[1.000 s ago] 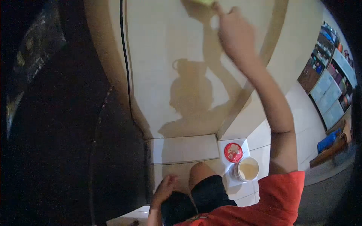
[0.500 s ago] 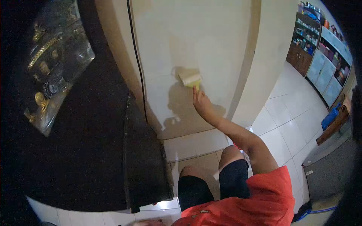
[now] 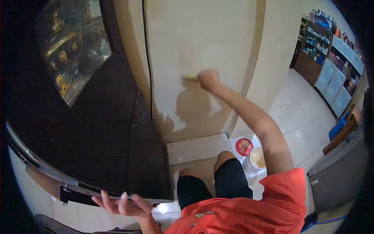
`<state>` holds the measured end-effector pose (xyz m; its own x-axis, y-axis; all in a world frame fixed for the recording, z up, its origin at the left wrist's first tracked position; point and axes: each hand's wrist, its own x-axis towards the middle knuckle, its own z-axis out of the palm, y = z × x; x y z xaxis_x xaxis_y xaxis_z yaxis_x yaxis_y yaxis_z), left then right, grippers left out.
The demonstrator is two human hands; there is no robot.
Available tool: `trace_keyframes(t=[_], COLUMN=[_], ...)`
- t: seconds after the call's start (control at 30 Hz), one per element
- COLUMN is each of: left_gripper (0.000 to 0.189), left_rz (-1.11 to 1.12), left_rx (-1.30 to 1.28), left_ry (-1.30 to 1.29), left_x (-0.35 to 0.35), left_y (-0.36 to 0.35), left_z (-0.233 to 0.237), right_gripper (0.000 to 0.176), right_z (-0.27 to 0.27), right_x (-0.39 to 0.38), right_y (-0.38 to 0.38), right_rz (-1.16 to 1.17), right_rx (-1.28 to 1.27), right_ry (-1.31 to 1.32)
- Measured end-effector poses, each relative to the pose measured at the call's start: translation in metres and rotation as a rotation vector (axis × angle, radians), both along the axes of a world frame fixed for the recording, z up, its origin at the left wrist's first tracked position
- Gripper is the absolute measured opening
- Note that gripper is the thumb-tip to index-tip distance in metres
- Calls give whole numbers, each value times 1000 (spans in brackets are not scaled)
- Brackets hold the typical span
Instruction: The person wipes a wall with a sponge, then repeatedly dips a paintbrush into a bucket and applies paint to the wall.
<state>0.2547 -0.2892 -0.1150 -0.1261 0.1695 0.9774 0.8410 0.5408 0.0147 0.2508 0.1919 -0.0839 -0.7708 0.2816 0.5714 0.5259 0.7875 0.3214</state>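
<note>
My right hand (image 3: 209, 80) is closed around a yellow-green putty scraper (image 3: 190, 78) at the middle of the pale wall (image 3: 202, 35). The scraper is seen nearly edge-on, with its tip pointing left against or close to the wall. Most of its grip is hidden by my fingers. At the lower left, my left hand (image 3: 126, 204) is palm up with its fingers spread, holding nothing, beside the edge of the dark cabinet (image 3: 97, 156). A white tub (image 3: 251, 165) of cream-coloured paste stands on the floor by my knee, next to a paste-smeared red lid (image 3: 244, 147).
A black cable (image 3: 148, 66) runs down the wall's left side. Gold ornaments show behind glass (image 3: 74, 54) on the cabinet. To the right are a wall edge (image 3: 272, 50), tiled floor (image 3: 290, 117), shelves (image 3: 317, 43) and a grey appliance (image 3: 339, 175).
My right hand has turned, so the scraper's broad face no longer shows. My left hand has come into view at the lower left. The tub and lid are now visible.
</note>
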Motion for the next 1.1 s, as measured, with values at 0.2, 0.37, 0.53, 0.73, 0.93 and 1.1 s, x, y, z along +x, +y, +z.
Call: trace_keyframes(t=[0.2,0.37,0.53,0.73,0.93,1.1], left_gripper=[22,21,21,21,17,18], left_rz=[75,123,140,155,248,229], left_rx=[38,106,134,119,131,116], left_ry=[42,-5,26,0,-44,-20], left_x=[-1,-2,-7,-8,-8,-6], left_y=[9,10,12,7,4,8], left_z=[-3,-7,-7,-11,-13,-15], right_gripper=[21,12,13,39,50,53], right_z=[161,248,203,48,-70,-185], right_x=[-39,-6,-24,-90,-51,-47], right_y=[4,-63,-59,-2,-36,-28], right_rz=[-66,-201,-214,-37,-268,-311], right_rx=[254,264,307,242,482,286], right_ry=[-74,-111,234,602,7,30])
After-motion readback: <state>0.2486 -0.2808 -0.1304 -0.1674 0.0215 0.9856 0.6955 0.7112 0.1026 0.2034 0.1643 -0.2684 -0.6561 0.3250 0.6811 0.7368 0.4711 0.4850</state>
